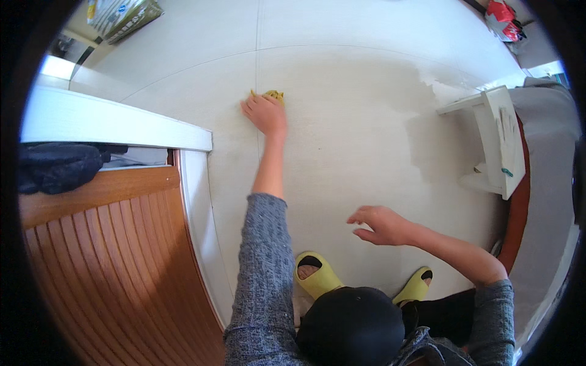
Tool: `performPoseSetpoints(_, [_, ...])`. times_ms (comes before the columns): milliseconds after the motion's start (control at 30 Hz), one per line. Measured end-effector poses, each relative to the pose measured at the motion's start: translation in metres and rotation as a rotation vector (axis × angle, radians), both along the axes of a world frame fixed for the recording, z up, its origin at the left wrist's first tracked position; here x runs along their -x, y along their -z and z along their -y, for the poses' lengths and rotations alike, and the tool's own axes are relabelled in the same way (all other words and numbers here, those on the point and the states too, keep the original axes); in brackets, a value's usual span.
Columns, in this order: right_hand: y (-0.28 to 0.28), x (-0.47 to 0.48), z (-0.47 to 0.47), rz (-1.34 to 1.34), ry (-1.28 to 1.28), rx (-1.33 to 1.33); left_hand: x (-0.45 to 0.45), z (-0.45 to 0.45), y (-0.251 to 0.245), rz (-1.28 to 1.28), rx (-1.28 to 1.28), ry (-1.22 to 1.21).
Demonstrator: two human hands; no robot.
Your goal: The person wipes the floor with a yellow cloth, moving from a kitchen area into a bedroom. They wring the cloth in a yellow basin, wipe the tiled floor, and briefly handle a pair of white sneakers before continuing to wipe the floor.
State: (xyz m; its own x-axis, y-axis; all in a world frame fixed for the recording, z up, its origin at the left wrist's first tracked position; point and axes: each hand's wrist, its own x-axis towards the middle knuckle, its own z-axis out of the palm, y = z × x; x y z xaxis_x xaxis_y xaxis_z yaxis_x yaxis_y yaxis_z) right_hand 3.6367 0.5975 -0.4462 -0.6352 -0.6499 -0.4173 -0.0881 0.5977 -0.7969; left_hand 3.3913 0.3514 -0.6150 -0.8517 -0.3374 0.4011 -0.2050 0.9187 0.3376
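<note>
My left hand (265,113) reaches far forward and presses a crumpled yellow cloth (275,96) on the pale tiled floor (348,137). Part of the cloth sticks out past the fingers; the rest is under the hand. Over the floor, nearer my body, my right hand (377,225) hangs with its thumb and fingers apart and holds nothing. Yellow-green slippers (320,277) are on my feet below it.
At left stand a slatted wooden door (119,256) and a white frame (123,121), with a dark bag (59,167) behind. A white stool (508,142) holding a pale glove stands right. Printed bag (123,18), upper left; red-and-white bag (501,20), upper right.
</note>
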Motion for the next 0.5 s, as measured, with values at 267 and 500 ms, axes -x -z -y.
performPoseSetpoints(267, [0.008, 0.065, 0.057, 0.093, 0.537, 0.252, -0.041, -0.007, -0.043, -0.107, -0.627, 0.130])
performPoseSetpoints(500, [0.067, 0.106, 0.087, 0.279, 0.812, 0.175, -0.032, 0.014, -0.052, 0.237, -0.336, 0.370])
